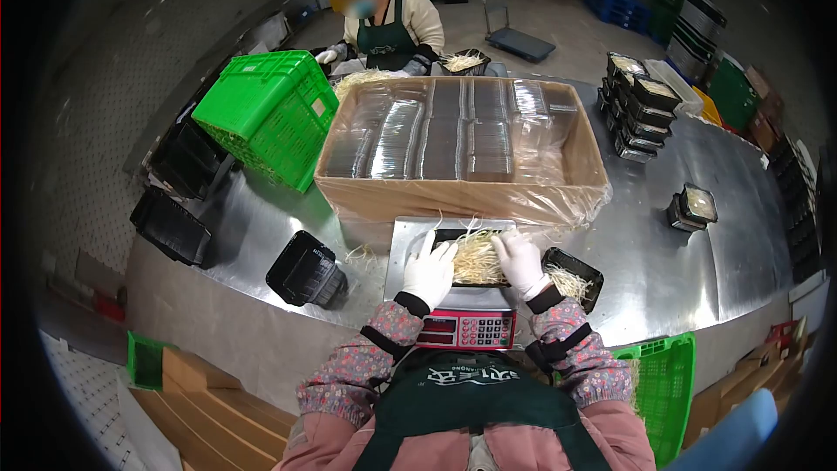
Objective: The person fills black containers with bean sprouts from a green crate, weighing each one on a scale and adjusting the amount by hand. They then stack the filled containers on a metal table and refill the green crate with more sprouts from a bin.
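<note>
A black tray heaped with pale bean sprouts rests on the weighing scale, whose red keypad panel faces me. My left hand, in a white glove, lies along the tray's left side with its fingers stretched out against the sprouts. At the tray's right edge, my right hand, also gloved, has its fingers bent together on some sprouts; the fingertips are partly hidden. Just right of the scale, a second black tray holds more sprouts.
Behind the scale stands a cardboard box of clear plastic lids. A green crate and stacked black trays are to the left. Packed trays are piled at the right. A co-worker stands across the table.
</note>
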Demonstrator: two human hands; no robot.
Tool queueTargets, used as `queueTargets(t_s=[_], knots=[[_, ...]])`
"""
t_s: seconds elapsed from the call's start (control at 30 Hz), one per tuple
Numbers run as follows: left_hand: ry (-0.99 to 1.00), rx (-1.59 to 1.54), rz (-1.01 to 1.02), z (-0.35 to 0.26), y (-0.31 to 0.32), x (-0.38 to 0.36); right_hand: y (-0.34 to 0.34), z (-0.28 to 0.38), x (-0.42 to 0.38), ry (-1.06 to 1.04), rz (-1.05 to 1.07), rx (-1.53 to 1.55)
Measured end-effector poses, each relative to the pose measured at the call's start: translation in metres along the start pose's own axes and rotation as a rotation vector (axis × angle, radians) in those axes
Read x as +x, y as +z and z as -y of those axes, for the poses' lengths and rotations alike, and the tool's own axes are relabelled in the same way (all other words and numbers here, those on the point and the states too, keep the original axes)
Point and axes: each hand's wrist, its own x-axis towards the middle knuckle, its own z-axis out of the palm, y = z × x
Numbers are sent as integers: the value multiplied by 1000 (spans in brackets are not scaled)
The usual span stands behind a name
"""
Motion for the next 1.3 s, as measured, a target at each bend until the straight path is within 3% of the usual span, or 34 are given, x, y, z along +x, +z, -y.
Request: queueTargets(t_s=[0.23,0.33,0.37,0.43,0.53,0.63,0.7,0.73,0.83,0.9,1.0,1.03,1.27,1.3], knots=[[1,13,28,-4,-10,1,-94,-38,-14,336,-150,198],[-30,-286,-96,9,-9,-1,-113,-76,-49,625,-229,308],[-32,-286,-92,15,-11,-2,-108,-100,-68,620,-209,236],[-65,-555,-188,28,-16,-6,-107,-131,-106,459,106,-284],[-198,-588,-189,46,-32,-9,-120,-116,-102,519,293,-516],[-244,-552,-165,50,-31,5,-121,-71,-47,408,178,-104],[-134,-194,-57,31,-19,27,-107,-28,-7,193,280,-15],[-57,-182,-27,6,-28,32,-88,-21,2,121,351,18],[246,-119,121,-40,-3,35,-57,2,33,-2,797,-324],[309,-87,164,-52,-10,32,-46,-20,32,-73,810,-341],[244,-161,175,-41,-3,42,-44,-16,30,-1,923,-441],[207,-183,232,-40,0,46,-32,-21,12,-143,643,-449],[203,-112,177,-41,5,48,-44,-24,7,-56,592,-313],[207,-134,147,-40,5,47,-57,-24,9,-53,491,-189]])
